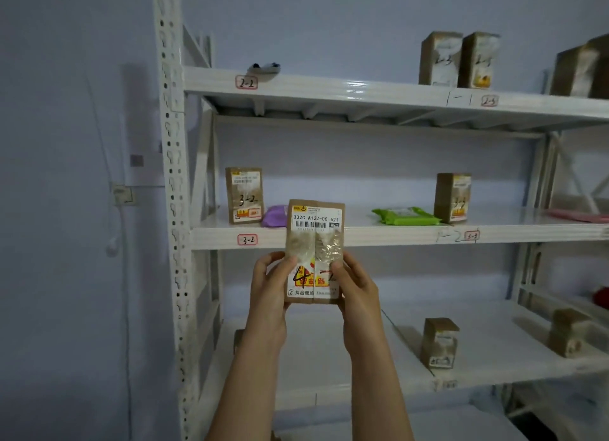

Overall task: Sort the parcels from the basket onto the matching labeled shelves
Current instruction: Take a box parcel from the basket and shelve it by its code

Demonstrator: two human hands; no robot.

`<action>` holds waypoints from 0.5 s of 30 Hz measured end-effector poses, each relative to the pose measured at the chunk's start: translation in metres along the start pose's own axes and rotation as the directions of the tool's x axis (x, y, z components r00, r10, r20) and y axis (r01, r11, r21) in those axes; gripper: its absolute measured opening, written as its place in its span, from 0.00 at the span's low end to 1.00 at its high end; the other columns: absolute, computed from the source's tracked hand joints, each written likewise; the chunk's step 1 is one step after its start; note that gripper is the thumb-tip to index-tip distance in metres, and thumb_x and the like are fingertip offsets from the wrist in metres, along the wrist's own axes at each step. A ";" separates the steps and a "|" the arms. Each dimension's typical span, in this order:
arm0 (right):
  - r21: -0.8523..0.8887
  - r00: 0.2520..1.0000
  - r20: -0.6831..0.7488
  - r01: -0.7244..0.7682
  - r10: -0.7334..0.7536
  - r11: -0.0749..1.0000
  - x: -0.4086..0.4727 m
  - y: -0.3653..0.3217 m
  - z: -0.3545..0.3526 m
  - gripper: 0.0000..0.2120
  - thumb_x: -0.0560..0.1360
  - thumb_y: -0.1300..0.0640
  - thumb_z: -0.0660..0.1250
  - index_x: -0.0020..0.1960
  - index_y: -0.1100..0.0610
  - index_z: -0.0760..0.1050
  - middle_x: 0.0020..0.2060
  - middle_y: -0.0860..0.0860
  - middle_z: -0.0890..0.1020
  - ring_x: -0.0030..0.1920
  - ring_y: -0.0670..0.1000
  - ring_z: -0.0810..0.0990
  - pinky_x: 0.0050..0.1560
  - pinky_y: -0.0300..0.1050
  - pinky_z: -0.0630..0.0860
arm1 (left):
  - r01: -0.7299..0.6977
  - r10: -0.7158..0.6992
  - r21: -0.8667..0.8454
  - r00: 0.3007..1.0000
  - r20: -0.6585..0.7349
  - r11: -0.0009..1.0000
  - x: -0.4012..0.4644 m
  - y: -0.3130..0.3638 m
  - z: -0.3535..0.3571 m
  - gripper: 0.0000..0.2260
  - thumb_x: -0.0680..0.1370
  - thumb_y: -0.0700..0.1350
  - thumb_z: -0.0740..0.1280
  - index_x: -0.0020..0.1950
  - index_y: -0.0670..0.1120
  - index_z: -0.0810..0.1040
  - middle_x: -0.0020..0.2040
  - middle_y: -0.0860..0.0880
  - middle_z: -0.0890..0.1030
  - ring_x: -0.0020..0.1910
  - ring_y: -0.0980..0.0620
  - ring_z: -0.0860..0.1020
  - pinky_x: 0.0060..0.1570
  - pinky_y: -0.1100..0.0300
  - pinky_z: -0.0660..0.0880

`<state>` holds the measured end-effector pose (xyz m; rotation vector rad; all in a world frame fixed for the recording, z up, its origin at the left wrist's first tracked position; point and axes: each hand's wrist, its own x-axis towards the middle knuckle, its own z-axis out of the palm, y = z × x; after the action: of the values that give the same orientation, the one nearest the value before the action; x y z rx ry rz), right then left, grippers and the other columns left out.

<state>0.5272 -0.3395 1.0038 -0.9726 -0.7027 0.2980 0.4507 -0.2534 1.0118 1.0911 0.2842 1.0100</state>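
Both hands grip one cardboard parcel (pixel 315 251) upright in front of the shelving — the left hand (pixel 271 284) curled round its lower left edge, the right hand (pixel 356 284) round its lower right edge, thumbs on the face. A big handwritten "4" shows on the front, but the right thumb covers the figure after it, so the likeliest slip is a misread, the parcel landing in the wrong bay. The nearest tag, 3-2 (pixel 247 240), does not match a "4", and the tag on the lower shelf (pixel 445 384) is too blurred to read, which adds to that risk. Setting it down carelessly could also tip the small box (pixel 440 343) standing on that lower shelf — it looks narrow and easily knocked.
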 end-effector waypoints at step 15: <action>0.027 0.997 -0.075 0.023 -0.021 0.999 0.034 -0.039 -0.177 0.11 0.78 0.59 0.62 0.55 0.47 0.78 0.47 0.49 0.85 0.45 0.45 0.83 0.39 0.37 0.78 | -0.004 0.001 0.048 0.998 0.068 0.999 -0.011 -0.103 0.154 0.07 0.76 0.42 0.66 0.53 0.50 0.74 0.39 0.50 0.84 0.38 0.51 0.83 0.41 0.53 0.78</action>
<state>0.6669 -0.4575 0.9851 -0.9442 -0.6389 0.2504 0.5992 -0.3639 0.9959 1.1669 0.2532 0.9708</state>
